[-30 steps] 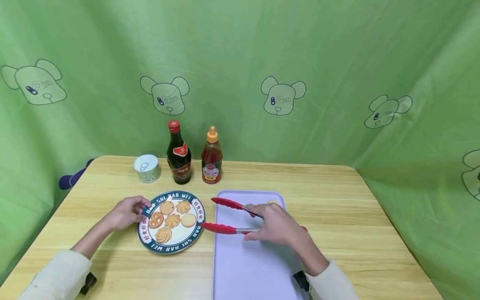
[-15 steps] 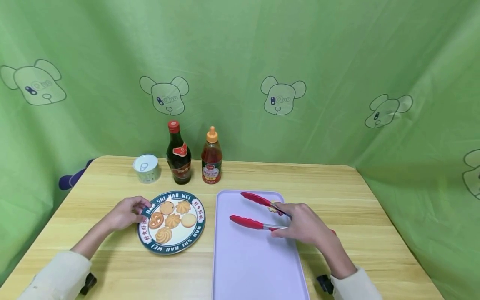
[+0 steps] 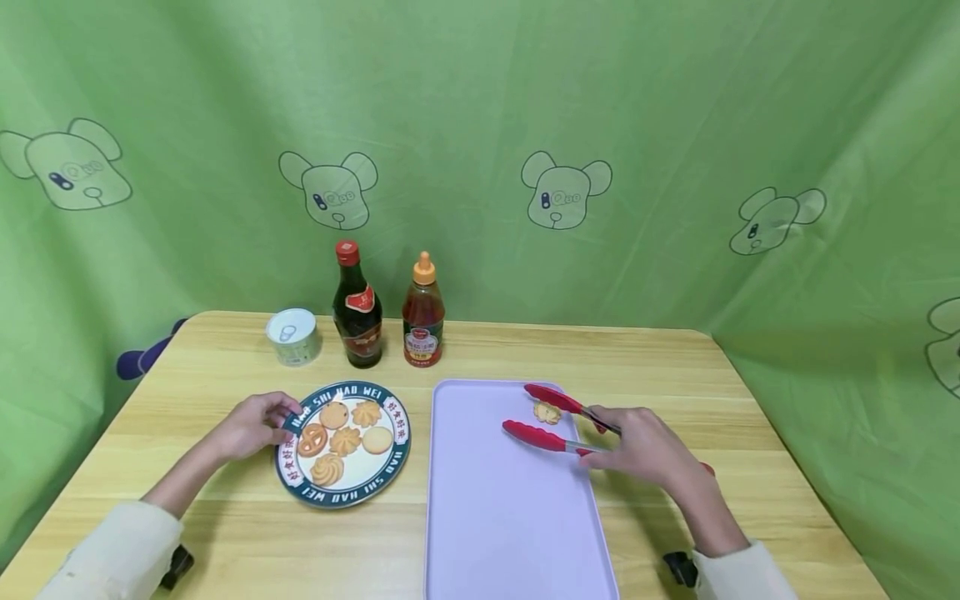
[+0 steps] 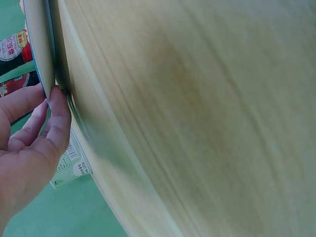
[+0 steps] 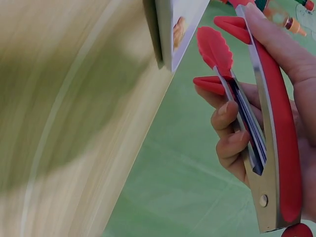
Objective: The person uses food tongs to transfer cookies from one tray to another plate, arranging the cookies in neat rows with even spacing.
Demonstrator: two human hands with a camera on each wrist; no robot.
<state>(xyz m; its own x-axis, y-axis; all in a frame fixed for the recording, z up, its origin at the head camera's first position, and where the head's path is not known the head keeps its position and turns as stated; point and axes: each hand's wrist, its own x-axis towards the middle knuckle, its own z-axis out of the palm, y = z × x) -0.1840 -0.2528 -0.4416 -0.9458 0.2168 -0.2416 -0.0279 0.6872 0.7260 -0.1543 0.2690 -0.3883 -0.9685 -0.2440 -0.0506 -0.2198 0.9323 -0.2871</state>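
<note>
My left hand (image 3: pixel 253 427) pinches the left rim of a round plate (image 3: pixel 341 498) with a dark green border; in the left wrist view, thumb and fingers (image 4: pixel 60 116) meet at its edge. Several cookies (image 3: pixel 345 442) lie on the plate, one of them pretzel-shaped. With my right hand (image 3: pixel 643 446) I hold red-tipped metal tongs (image 3: pixel 534 435), their arms spread apart with nothing between the tips. They hover over the upper right of a lilac tray (image 3: pixel 517 517). One flower-shaped cookie (image 3: pixel 547 412) lies on that tray, between and just behind the tong arms in the head view.
Behind the plate stand a tin can (image 3: pixel 293 337), a dark bottle with a red cap (image 3: pixel 358 312) and a sauce bottle with an orange cap (image 3: pixel 423 317). The wooden table (image 3: pixel 720 492) ends at a green curtain (image 3: pixel 480 125) at the back.
My right hand and the tongs have moved right, from beside the plate to the tray's upper right, uncovering the cookie there. The left hand and plate stay put.
</note>
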